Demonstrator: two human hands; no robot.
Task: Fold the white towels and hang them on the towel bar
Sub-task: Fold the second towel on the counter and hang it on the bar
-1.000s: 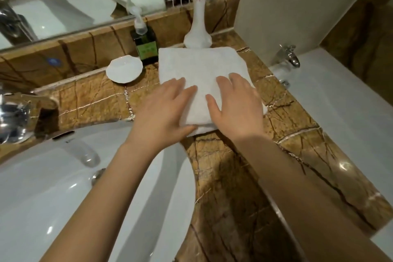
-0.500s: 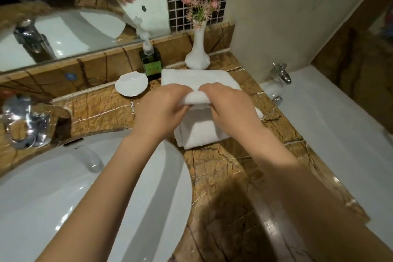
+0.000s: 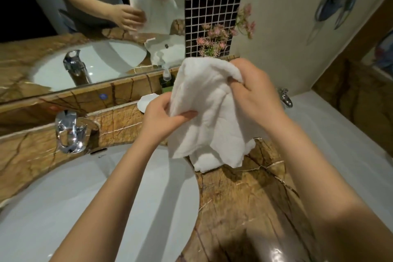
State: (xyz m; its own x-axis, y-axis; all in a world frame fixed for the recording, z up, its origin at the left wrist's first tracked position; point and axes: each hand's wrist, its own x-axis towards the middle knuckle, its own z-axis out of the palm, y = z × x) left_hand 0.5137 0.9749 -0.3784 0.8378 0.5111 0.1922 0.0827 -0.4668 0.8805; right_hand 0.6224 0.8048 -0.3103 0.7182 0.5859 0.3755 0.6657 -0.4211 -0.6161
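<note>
Head view showed a white towel (image 3: 208, 108) held up over the brown marble worktop (image 3: 244, 198), beside the sink (image 3: 106, 198). The left hand (image 3: 163, 117) pinched its left edge, thumb across the front. The right hand (image 3: 253, 91) gripped the upper right corner, fingers curled into the cloth. The towel hung loose and rumpled between the hands, not in neat layers, so the step in hand looked like the folding itself, or a lift on the way to hanging; I could not tell which. The next move would probably call for squaring the edges, one hand steadying while the other brought a side across, before carrying it off. A white fold (image 3: 204, 161) lay on the worktop under the hanging hem; whether it was the tail of the same towel or a second one was not clear. No towel bar appeared anywhere in the frame, so where the towel had to go was unknown. The towel hid the flowers' (image 3: 212, 42) vase and most of a green pump bottle (image 3: 167, 81), and the left hand covered part of a small white dish (image 3: 146, 102). The mirror (image 3: 85, 28) reflected the hands and towel, with the person cut off at the top. At the far right a bathtub (image 3: 340, 134) and its tap (image 3: 285, 97) were partly cropped, and the wall fitting above was blurred.
</note>
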